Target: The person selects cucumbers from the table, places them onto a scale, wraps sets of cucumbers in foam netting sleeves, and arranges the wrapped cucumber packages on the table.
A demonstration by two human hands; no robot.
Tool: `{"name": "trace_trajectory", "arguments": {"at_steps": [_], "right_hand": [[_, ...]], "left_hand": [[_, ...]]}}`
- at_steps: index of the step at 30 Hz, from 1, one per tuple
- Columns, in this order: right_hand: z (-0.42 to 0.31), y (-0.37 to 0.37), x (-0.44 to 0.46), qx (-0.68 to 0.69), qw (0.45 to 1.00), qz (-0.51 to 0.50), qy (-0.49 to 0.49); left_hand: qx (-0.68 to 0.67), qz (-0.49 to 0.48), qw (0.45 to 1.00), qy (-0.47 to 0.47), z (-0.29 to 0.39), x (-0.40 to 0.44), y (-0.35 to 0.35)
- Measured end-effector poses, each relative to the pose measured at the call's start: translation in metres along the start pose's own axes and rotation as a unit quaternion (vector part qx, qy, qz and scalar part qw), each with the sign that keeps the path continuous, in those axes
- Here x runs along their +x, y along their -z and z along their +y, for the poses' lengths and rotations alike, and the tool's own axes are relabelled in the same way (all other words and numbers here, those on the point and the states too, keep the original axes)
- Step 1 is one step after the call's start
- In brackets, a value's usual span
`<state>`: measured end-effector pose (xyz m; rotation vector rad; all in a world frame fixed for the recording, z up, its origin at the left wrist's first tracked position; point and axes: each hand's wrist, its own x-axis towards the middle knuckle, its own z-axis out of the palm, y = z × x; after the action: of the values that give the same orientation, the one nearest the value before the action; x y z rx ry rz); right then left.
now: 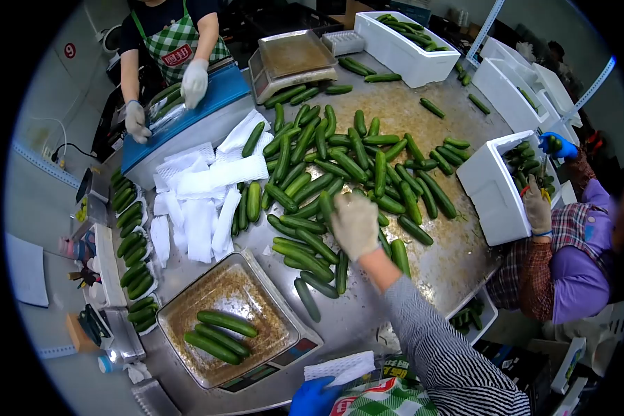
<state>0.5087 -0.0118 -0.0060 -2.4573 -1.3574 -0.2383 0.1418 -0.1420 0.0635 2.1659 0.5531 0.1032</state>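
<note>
My right hand [354, 225], in a pale knit glove, reaches into the heap of cucumbers [353, 166] on the metal table. Its fingers are blurred by motion and partly hidden, so I cannot tell whether it grips a cucumber. My left hand [315, 397], in a blue glove, is low at the bottom edge, closed on the end of a white foam net sleeve [340, 367]. On the scale [180, 333] in front of me lie three cucumbers [222, 335]. White foam net sleeves [204, 197] lie piled left of the heap.
Bundled cucumbers [133, 246] line the table's left edge. A person in a green checked apron [170, 45] handles cucumbers at a blue-topped wrapping machine [222, 89]. Another scale [295, 55] stands beyond. At right, a person in purple [575, 277] works over a white foam box [489, 191].
</note>
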Motion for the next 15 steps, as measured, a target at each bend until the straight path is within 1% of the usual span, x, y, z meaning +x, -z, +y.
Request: {"name": "trace_trajectory", "arguments": {"at_steps": [1,3,4,6,9,12,13,14,15], "right_hand": [[0.014,-0.005,0.020,-0.042,0.999,0.023,-0.023],[0.047,-0.041,0.054,-0.129,0.990,0.004,-0.052],[0.056,-0.047,0.066,-0.156,0.985,-0.045,-0.050],[0.064,-0.048,0.082,-0.170,0.982,-0.068,-0.054],[0.079,-0.063,0.082,-0.176,0.983,-0.040,-0.027],[0.087,-0.055,0.080,-0.104,0.991,-0.087,-0.010],[0.080,-0.036,0.080,0.014,0.991,-0.123,-0.054],[0.081,-0.035,0.075,0.219,0.966,-0.081,-0.109],[0.092,-0.051,0.070,0.373,0.914,-0.088,-0.131]], "left_hand": [[0.000,-0.003,1.000,0.005,0.003,0.003,0.001],[0.013,-0.010,1.000,0.013,0.003,0.006,0.000],[0.026,-0.015,0.999,0.016,0.001,0.004,-0.002],[0.043,-0.022,0.999,0.022,-0.002,0.002,-0.006],[0.046,-0.027,0.998,0.032,-0.003,0.001,-0.011],[0.034,-0.033,0.998,0.031,-0.006,-0.002,-0.016],[0.031,-0.030,0.999,0.022,-0.009,-0.003,-0.016],[0.027,-0.024,0.999,0.014,-0.011,-0.002,-0.016],[0.025,-0.013,1.000,0.011,-0.011,-0.001,-0.016]]}}
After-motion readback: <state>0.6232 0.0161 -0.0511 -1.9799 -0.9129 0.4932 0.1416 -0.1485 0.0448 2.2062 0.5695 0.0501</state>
